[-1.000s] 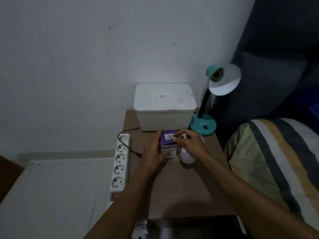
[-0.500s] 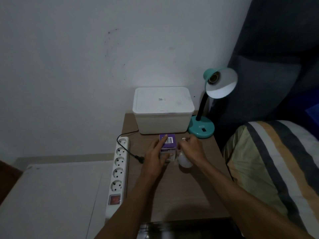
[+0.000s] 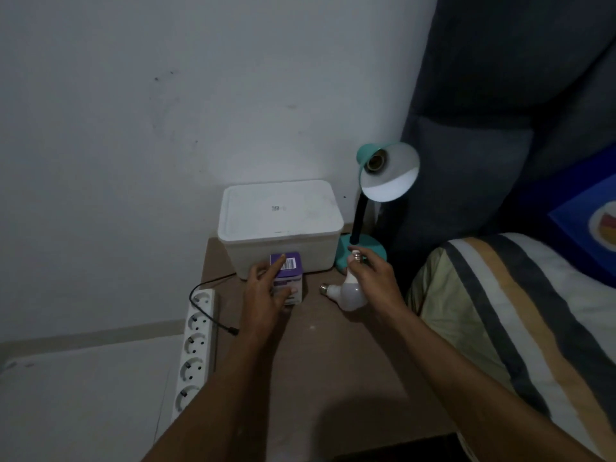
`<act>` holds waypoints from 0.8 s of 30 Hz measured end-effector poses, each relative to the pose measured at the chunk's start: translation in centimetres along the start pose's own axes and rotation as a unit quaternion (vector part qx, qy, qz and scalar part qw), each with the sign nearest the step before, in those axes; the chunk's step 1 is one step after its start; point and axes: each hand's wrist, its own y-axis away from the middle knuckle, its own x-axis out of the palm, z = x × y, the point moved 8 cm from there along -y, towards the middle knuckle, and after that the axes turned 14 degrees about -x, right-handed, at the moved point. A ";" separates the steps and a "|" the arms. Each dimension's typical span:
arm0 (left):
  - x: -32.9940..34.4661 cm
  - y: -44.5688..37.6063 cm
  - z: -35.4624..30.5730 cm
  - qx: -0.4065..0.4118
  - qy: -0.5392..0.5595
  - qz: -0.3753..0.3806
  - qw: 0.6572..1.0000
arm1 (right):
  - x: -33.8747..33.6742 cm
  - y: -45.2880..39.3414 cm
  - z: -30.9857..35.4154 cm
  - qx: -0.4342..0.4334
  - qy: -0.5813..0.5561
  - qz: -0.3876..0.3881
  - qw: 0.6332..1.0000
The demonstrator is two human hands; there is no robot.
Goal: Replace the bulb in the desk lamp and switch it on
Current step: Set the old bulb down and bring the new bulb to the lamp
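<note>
Head view, only one:

Progress, judging by layout: lamp is standing at far right of table, shade tilted toward cam, socket showing empty, so old bulb looks already out. New one isn't in yet; screwing in + switching on are left. Plug at end of black cord is lying loose on table beside the strip, not in any outlet, so prob needs plugging too.

Right hand is gripping a bulb by the neck, metal base up, just near side of lamp base. 2nd bulb is lying on table right under it, base pointing left; can't tell which is new vs old.

Left hand is resting on purple box, fingers spread over top + front, pinning it, not lifting. Box is sitting in front of white tub.

Count: 2 bulbs, 1 lamp, 1 box, 1 tub, 1 strip w/ 5 outlets showing, 2 hands.
</note>
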 end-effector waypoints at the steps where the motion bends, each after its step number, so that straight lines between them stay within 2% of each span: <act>1: 0.2 0.1 0.2 -0.004 -0.003 -0.001 1.000 | -0.3 -0.2 -0.1 0.004 0.008 -0.002 1.000; 5: 0.1 1.0 -0.3 0.012 -0.020 -0.023 0.999 | -1.9 -0.2 -1.3 0.057 0.012 -0.042 0.997; 8: -0.5 2.5 -1.6 0.052 -0.054 -0.078 0.994 | -3.3 0.3 -1.1 0.075 0.016 -0.074 0.994; 11: -0.9 4.1 -4.7 0.115 -0.075 -0.127 0.982 | -4.9 0.0 1.0 0.026 0.029 -0.079 0.996; 15: -0.1 3.7 -11.4 0.258 -0.099 -0.149 0.950 | -7.5 -1.5 5.4 -0.077 0.009 -0.111 0.991; 19: 2.3 1.9 -18.8 0.331 -0.119 -0.098 0.931 | -9.2 -4.0 9.3 -0.099 0.014 -0.127 0.987; 24: 5.2 -1.7 -24.8 0.333 -0.156 0.021 0.930 | -8.9 -7.2 12.7 -0.131 0.102 -0.055 0.985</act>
